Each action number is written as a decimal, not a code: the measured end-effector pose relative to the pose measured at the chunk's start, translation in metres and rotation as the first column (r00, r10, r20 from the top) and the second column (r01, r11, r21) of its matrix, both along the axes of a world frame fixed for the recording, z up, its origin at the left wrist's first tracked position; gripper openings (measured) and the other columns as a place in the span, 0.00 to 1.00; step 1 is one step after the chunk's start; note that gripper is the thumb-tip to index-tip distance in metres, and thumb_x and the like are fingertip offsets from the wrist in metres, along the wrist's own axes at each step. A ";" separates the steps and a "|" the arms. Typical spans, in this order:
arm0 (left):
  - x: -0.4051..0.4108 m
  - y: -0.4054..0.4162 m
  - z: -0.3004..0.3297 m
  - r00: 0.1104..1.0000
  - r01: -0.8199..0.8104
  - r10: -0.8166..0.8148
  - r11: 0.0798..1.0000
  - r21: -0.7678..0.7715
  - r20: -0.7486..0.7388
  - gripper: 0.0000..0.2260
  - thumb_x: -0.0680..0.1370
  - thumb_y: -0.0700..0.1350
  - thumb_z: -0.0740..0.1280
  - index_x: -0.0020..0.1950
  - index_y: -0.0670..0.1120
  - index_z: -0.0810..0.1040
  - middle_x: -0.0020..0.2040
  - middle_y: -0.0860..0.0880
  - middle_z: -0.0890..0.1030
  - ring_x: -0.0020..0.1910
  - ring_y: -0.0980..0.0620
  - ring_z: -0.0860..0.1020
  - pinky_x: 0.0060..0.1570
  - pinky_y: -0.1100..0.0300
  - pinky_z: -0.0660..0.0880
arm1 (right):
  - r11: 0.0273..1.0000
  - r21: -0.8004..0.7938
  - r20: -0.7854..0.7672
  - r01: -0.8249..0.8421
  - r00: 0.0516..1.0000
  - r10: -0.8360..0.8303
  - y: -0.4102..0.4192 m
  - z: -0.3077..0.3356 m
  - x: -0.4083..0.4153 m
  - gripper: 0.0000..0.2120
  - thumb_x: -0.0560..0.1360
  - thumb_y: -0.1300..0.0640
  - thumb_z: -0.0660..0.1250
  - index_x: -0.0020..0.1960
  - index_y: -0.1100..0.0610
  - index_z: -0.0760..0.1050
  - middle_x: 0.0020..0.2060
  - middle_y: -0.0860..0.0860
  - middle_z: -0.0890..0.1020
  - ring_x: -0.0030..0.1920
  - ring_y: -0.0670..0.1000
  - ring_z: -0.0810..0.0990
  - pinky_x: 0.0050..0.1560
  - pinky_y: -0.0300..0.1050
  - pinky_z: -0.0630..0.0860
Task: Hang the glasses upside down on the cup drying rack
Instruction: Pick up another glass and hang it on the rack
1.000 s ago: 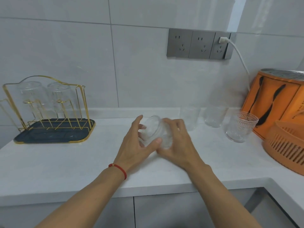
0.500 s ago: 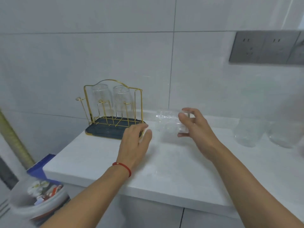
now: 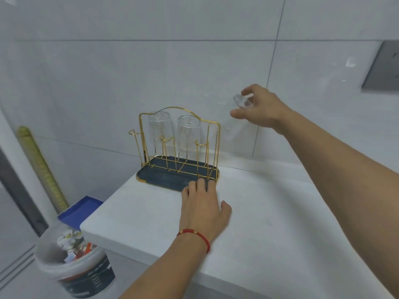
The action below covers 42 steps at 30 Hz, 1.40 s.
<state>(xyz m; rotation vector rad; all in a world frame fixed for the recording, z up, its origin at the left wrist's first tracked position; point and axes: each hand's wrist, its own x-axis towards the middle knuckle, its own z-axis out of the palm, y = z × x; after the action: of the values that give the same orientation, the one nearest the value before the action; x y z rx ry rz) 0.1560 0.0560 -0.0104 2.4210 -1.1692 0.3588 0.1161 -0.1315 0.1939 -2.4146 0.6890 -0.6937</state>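
The gold wire cup drying rack [image 3: 212, 134] stands on its dark blue tray [image 3: 159, 176] at the counter's left end. Two clear glasses [image 3: 160, 128] hang upside down on its back pegs. My right hand [image 3: 262, 107] grips a clear glass [image 3: 234, 121] by its base, mouth pointing down, in the air just right of the rack's top. My left hand [image 3: 204, 209] lies flat on the counter, fingers apart, fingertips touching the tray's front right corner.
White counter [image 3: 280, 223] with its left edge just past the rack. Below that edge sit a white bucket of rubbish [image 3: 73, 260] and a blue lid [image 3: 81, 209]. A grey socket plate [image 3: 384, 70] is on the tiled wall at right.
My right hand has lifted the glass and turned it mouth down, carrying it up beside the rack. My left hand has let go and settled at the tray. The view has swung left.
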 end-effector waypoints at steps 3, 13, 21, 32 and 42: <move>0.001 0.000 0.000 1.000 -0.004 0.004 1.000 0.006 -0.007 0.17 0.75 0.55 0.57 0.58 0.46 0.72 0.53 0.48 0.75 0.54 0.45 0.70 0.61 0.48 0.69 | 1.000 -0.030 -0.004 -0.001 1.000 0.000 -0.008 0.002 0.020 0.36 0.72 0.45 0.77 0.75 0.55 0.69 0.69 0.55 0.77 0.66 0.56 0.78 0.62 0.50 0.76; 0.002 -0.001 -0.002 1.000 -0.008 0.008 0.999 0.032 -0.006 0.17 0.75 0.55 0.57 0.58 0.46 0.72 0.54 0.47 0.75 0.55 0.45 0.70 0.63 0.48 0.68 | 0.976 -0.048 -0.121 -0.213 0.971 0.206 -0.011 -0.017 0.043 0.33 0.71 0.54 0.81 0.75 0.52 0.75 0.72 0.52 0.77 0.71 0.56 0.76 0.74 0.57 0.71; 0.003 0.000 -0.003 1.000 -0.002 0.002 1.000 0.002 -0.002 0.18 0.75 0.54 0.58 0.59 0.45 0.73 0.54 0.46 0.75 0.55 0.45 0.70 0.62 0.48 0.69 | 0.967 0.016 -0.063 -0.252 0.965 0.253 -0.004 -0.054 0.049 0.31 0.71 0.58 0.81 0.73 0.52 0.77 0.72 0.50 0.78 0.71 0.56 0.77 0.74 0.58 0.72; -0.001 0.005 0.004 0.997 0.052 -0.047 0.995 -0.083 0.064 0.11 0.73 0.51 0.62 0.48 0.45 0.75 0.47 0.47 0.73 0.49 0.45 0.69 0.56 0.48 0.70 | 0.979 -0.191 0.163 0.072 0.986 -0.041 0.002 -0.114 -0.071 0.16 0.77 0.64 0.67 0.63 0.55 0.81 0.65 0.53 0.77 0.66 0.52 0.77 0.64 0.42 0.71; -0.027 -0.005 0.008 0.983 0.181 -0.183 0.972 -0.152 0.002 0.08 0.74 0.52 0.68 0.49 0.50 0.77 0.51 0.51 0.75 0.55 0.46 0.71 0.57 0.50 0.66 | 0.688 -0.157 0.432 0.708 0.676 -0.597 -0.002 -0.175 -0.233 0.26 0.72 0.64 0.71 0.69 0.63 0.71 0.67 0.61 0.74 0.69 0.65 0.71 0.71 0.56 0.67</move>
<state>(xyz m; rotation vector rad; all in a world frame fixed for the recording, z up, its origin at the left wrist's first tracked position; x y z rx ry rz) 0.1294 0.0505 -0.0029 2.1634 -1.2977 0.3616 -0.1173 -0.1331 0.0185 -2.1625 1.4196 -1.5994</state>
